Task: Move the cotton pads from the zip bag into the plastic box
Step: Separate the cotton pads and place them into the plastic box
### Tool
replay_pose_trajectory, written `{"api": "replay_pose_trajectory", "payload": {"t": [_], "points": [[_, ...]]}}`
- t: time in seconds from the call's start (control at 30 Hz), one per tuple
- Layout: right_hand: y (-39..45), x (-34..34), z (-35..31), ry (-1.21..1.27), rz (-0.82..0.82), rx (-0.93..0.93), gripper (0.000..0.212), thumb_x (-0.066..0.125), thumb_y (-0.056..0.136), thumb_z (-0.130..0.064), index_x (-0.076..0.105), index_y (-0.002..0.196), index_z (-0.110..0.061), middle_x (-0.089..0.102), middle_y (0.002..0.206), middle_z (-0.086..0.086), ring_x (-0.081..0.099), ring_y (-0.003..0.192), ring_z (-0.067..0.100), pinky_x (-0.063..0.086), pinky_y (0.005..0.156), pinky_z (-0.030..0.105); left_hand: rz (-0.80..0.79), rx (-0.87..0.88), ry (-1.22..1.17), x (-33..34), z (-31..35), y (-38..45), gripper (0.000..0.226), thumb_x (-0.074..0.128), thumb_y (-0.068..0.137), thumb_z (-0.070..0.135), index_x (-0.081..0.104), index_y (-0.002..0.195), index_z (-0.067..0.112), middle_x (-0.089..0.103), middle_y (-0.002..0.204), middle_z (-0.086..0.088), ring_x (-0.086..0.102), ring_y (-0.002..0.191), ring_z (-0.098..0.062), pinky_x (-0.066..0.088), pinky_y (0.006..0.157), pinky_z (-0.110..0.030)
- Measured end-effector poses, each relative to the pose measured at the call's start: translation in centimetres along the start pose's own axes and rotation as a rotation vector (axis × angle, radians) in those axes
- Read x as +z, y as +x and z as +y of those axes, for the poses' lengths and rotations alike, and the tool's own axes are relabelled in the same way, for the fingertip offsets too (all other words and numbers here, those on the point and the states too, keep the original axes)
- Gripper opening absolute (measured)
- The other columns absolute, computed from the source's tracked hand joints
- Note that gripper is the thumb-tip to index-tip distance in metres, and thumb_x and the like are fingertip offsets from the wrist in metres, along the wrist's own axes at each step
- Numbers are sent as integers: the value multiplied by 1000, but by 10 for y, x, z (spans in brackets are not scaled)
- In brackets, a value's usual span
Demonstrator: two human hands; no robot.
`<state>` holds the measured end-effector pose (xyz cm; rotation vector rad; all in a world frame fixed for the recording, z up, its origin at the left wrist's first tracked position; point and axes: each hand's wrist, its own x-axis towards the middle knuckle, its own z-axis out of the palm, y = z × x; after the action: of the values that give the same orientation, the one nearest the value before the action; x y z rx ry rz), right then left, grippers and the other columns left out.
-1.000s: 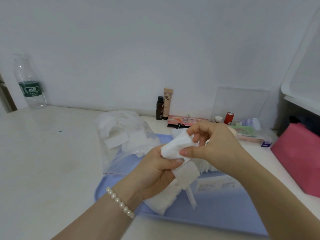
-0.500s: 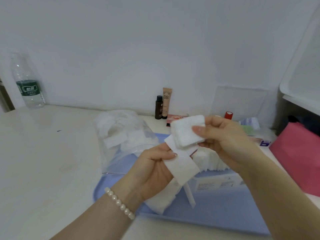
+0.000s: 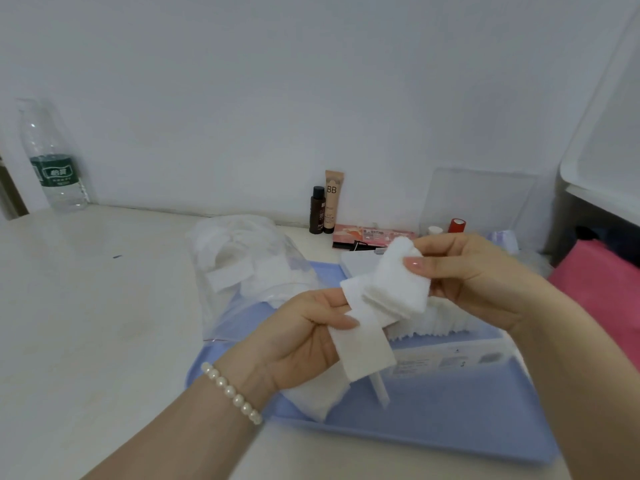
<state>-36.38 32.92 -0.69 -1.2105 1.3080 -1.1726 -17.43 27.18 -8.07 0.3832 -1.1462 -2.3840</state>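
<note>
A water bottle (image 3: 52, 157) stands at the far left of the desk (image 3: 86, 306), against the wall. Further right, the zip bag (image 3: 249, 271) lies on the desk with its near end over the edge of a blue tray (image 3: 450, 420); white cotton pads show through its clear plastic. The left hand (image 3: 298, 341), a pearl bracelet (image 3: 230, 393) at its wrist, is held above the tray with fingers curled, thumb pinching a strip of pads (image 3: 363, 341) that hangs from it; more pads bulge below the palm. Behind, by the wall, stand a dark bottle (image 3: 317, 211) and a BB tube (image 3: 333, 199), with a pink packet (image 3: 374, 234) lying just beside them. The right hand (image 3: 474, 275) pinches a small stack of pads (image 3: 398, 282) between thumb and fingers, touching the top of the left hand's strip. Beneath it the plastic box (image 3: 450, 355) sits on the tray, a row of pads (image 3: 436, 323) standing on edge inside. A red cap (image 3: 456, 225) shows behind the hand, and something pink (image 3: 606, 299) lies at the far right.
</note>
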Motion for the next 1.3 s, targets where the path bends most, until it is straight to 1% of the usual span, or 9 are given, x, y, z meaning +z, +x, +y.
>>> {"api": "replay_pose_trajectory", "payload": {"t": [0.17,0.27,0.4,0.6,0.8,0.93,1.0,1.1,1.3], "points": [[-10,-7,-8,34,-175,-41,42,85,47,-5,75,87,-9,73,90,9,70,76,17,55,60,23,103,-91,-33,0,1,1,43,57,80,13,59,119,-5,56,127,-24,57,108,-33,44,97,-40],[-11,8,-7,-124,-252,8,40,83,51,2,75,87,-13,73,84,11,70,73,20,58,61,28,133,-93,-42,-1,1,0,50,49,79,33,68,105,-6,62,115,-21,60,101,-30,45,96,-36],[-10,31,1,-310,-272,35,35,76,60,-4,70,93,-11,73,80,12,70,73,22,56,57,27,63,-137,-110,-4,0,1,65,41,88,45,53,126,-5,35,146,-25,27,138,-38,15,117,-45],[-5,40,9,-379,-234,71,25,76,67,4,71,86,-12,72,77,13,70,73,25,51,50,23,31,-121,-91,-1,0,1,60,34,86,50,66,115,8,63,120,-16,61,106,-34,42,100,-42],[-6,43,11,-418,-214,60,26,77,67,4,71,84,-14,72,76,8,67,67,15,50,52,21,15,-89,-46,-2,2,0,65,36,86,51,59,121,1,61,124,-16,60,108,-33,40,102,-42],[-10,53,8,-643,-123,-92,26,80,66,-5,71,81,-24,68,72,-1,61,66,7,51,64,27,8,-76,-90,-3,5,-1,67,42,84,52,60,119,-3,62,121,-17,63,104,-29,43,99,-38],[-13,59,5,-879,-81,-186,24,79,70,-15,71,89,-26,58,78,-8,51,69,1,41,66,19,-1,-69,-102,-3,6,-2,67,43,82,52,63,116,-3,63,117,-17,63,100,-27,40,102,-38],[-18,63,0,-1149,-135,-248,28,71,78,-29,66,106,-32,39,91,-11,35,84,6,31,72,24,-5,-72,-117,-4,5,-3,67,46,82,52,64,113,-4,62,114,-22,64,93,-30,38,102,-39],[-25,63,-3,-1283,-226,-211,28,59,87,-36,57,115,-31,37,109,-7,31,105,12,31,93,29,17,-99,-101,2,4,-6,65,45,81,52,64,107,-5,66,99,-18,64,82,-27,45,87,-36]]}}
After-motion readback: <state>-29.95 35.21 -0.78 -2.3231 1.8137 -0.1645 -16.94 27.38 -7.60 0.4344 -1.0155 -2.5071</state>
